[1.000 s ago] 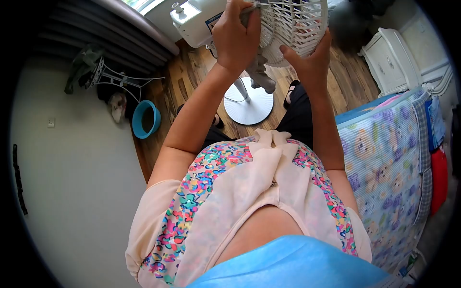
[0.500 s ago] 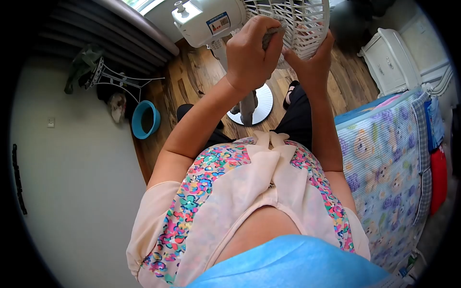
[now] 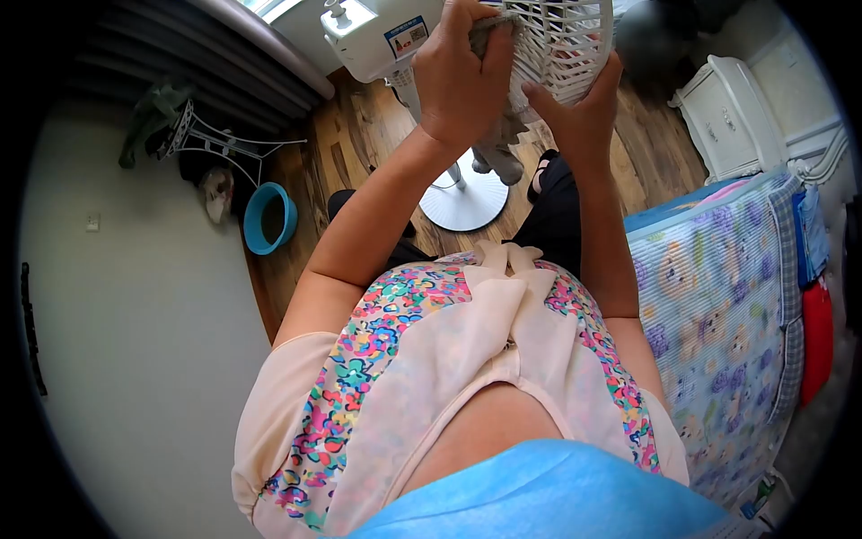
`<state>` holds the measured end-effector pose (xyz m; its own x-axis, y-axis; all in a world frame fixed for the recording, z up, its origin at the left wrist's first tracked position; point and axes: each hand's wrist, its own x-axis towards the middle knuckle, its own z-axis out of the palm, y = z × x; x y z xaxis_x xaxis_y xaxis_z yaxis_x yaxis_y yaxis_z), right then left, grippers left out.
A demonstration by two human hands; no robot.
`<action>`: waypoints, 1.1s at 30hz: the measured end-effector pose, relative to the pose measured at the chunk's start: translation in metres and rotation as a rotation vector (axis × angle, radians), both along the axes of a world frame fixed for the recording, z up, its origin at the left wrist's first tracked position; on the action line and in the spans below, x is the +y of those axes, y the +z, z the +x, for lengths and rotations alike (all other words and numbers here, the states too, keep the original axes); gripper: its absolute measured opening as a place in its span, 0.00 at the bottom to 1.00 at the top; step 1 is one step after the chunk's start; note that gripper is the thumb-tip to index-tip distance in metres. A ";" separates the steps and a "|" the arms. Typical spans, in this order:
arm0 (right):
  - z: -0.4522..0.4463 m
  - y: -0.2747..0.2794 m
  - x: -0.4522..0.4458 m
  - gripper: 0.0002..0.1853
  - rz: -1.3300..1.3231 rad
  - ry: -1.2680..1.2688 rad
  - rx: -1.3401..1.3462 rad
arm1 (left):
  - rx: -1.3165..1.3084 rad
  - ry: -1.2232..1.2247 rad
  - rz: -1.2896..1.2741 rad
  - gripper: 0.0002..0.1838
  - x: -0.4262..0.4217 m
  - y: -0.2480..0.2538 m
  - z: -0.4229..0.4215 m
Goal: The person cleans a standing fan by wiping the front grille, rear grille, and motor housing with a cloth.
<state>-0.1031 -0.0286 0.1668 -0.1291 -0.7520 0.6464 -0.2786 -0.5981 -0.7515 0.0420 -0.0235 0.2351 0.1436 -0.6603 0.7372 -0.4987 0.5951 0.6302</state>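
A white standing fan fills the top of the view, with its slatted grille (image 3: 570, 54), its motor housing (image 3: 373, 40) bearing a label, and its round white base (image 3: 464, 202) on the floor. My left hand (image 3: 462, 85) is closed on a grey cloth (image 3: 496, 148) at the left side of the grille, and the cloth hangs down below the fingers. On the grille's lower right rim, my right hand (image 3: 579, 112) grips the edge, with the thumb on the near side and the fingers partly hidden behind.
A blue basin (image 3: 270, 218) stands on the wooden floor at the left, near a white metal rack (image 3: 224, 144). Right of me is a bed with a patterned cover (image 3: 718, 305). A white cabinet (image 3: 732, 117) stands at the upper right.
My left hand with the cloth moved right and down across the grille, then back up and slightly left. The right hand has stayed on the rim.
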 end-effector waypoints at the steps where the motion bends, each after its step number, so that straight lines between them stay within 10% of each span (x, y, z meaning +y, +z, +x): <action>1: 0.002 0.000 -0.001 0.42 -0.013 0.005 -0.021 | -0.004 -0.004 -0.007 0.07 -0.003 0.001 0.001; 23: 0.003 0.002 -0.001 0.40 -0.031 -0.001 -0.011 | -0.151 0.105 0.185 0.10 -0.019 -0.022 0.026; 33: 0.001 0.003 0.001 0.40 -0.035 0.001 0.072 | -0.037 -0.084 -0.216 0.09 -0.002 -0.040 0.008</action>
<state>-0.1019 -0.0277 0.1699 -0.0808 -0.7286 0.6802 -0.3304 -0.6242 -0.7079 0.0495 -0.0255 0.1954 0.0650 -0.4947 0.8666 -0.4624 0.7547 0.4655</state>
